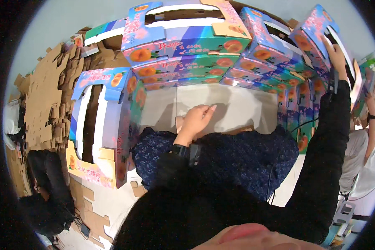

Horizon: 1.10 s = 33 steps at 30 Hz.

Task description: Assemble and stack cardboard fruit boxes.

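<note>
At the upper right, my right hand [336, 56] grips the upper edge of a tilted fruit carton [307, 41], its fingers over the rim beside the long top opening. The carton is blue and pink with printed peaches, and leans at the end of a row of similar cartons. My left hand [197, 120] hovers above my lap with its fingers curled in. Nothing shows in it. In front of me a large carton [187, 46] tops a stack of the same kind. Another carton [124, 121] with a long top slot stands to my left.
Stacked cartons [262, 54] curve around me at front and right. Piled flattened cardboard [45, 100] covers the far left, with loose pieces [87, 204] on the floor. A person in dark trousers [50, 175] is at left. Another person's hand [371, 104] reaches up at far right.
</note>
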Motion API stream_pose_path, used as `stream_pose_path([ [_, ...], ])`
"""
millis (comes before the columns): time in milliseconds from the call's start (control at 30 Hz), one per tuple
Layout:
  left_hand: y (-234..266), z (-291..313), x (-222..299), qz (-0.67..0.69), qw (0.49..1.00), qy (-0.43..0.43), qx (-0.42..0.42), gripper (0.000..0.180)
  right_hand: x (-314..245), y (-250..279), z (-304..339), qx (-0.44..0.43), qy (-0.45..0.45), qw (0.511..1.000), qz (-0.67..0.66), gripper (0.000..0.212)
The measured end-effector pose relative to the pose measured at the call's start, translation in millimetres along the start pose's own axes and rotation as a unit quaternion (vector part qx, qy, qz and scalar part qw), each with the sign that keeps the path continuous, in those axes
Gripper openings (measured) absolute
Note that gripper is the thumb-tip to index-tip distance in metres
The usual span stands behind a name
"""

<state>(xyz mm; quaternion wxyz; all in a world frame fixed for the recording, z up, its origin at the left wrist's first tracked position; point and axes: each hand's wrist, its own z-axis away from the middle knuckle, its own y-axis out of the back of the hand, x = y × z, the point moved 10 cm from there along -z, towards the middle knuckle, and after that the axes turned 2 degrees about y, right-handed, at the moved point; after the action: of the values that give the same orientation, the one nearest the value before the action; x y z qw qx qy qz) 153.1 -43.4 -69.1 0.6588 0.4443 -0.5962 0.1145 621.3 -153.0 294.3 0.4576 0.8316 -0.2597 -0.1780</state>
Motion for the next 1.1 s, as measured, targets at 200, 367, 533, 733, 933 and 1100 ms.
stream_pose_path([
  [200, 0.2, 0.8, 6.7, -0.003, 0.999, -0.046, 0.021, 0.034, 102.3, 91.2, 43.4, 0.026, -0.064, 0.995, 0.074, 0.069],
  [367, -4.3, 6.0, 7.7, -0.001, 1.000, -0.030, 0.002, 0.034, 170.1, 134.8, 90.3, 0.039, -0.099, 0.988, 0.115, 0.049],
  [533, -19.8, 5.8, 1.3, -0.076, 0.995, 0.003, -0.057, 0.036, 242.6, 116.1, 99.9, -0.019, 0.010, 0.910, 0.414, 0.069],
  [733, -17.2, 15.1, -13.1, -0.078, 0.995, 0.024, -0.056, 0.040, 275.7, 46.1, 92.7, -0.086, -0.204, 0.942, 0.254, 0.060],
  [933, -21.7, 7.5, -6.6, -0.041, 0.998, 0.000, -0.040, 0.037, 355.9, -20.5, 95.4, -0.101, -0.320, 0.918, 0.209, 0.081],
  [1100, -24.6, 4.4, -4.2, -0.067, 0.996, -0.002, -0.059, 0.040, 312.0, -28.4, 84.5, -0.294, -0.159, 0.936, 0.111, 0.075],
])
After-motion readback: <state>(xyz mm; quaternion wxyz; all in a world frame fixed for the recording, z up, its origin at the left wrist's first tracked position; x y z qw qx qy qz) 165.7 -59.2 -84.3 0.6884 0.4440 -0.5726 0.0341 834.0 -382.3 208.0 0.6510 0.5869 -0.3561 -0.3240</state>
